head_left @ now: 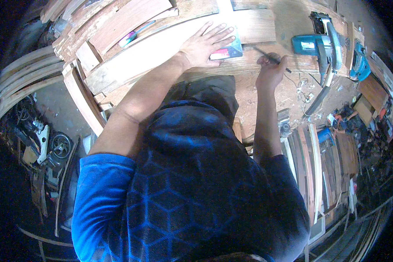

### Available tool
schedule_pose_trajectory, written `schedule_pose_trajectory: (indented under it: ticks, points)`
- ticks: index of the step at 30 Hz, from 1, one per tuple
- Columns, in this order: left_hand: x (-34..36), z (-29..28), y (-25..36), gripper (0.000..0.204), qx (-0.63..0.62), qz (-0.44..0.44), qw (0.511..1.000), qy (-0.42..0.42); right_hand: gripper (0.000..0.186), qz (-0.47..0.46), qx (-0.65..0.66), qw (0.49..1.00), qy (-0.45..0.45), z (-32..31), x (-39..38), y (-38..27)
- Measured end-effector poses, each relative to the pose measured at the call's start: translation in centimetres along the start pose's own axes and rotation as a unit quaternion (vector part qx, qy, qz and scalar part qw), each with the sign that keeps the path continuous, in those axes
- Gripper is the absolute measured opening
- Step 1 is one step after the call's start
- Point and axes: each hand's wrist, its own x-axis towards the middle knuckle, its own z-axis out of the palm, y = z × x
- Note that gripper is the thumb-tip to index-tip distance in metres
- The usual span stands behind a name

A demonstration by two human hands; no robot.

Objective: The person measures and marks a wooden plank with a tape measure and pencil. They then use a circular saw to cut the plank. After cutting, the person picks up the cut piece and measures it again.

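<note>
My left hand [209, 43] lies flat with spread fingers on a pale, brightly lit wooden board [135, 59]. Beneath its fingers and palm is a flat piece with blue and pink-red colouring [227, 52]; the hand covers part of it, so its kind is unclear. My right hand [270, 70] is closed around a thin dark pencil-like stick [273, 58], held just right of the coloured piece above the bench. One end of the stick points up and left toward the board. A shorter brown board [257, 30] lies beyond the coloured piece.
A teal power saw [312, 46] rests on the workbench [205, 74] to the right, with another teal power tool [360, 63] farther right. More planks [131, 22] and a blue-pink item [127, 39] lie at the far left. Stacked wood strips [312, 170] stand at lower right.
</note>
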Motion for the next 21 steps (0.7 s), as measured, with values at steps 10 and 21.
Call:
schedule_pose_trajectory:
  ticks: [10,21]
  points:
    - [0.5,-1.3,1.1,0.090,-0.061,0.001,0.998,0.035,0.025,-0.300,-0.443,0.780,-0.325,9.8,5.7,-1.5]
    - [0.7,-1.3,1.0,0.092,-0.074,-0.010,0.997,0.016,0.020,-0.194,-0.476,0.776,-0.365,2.0,-0.9,-5.5]
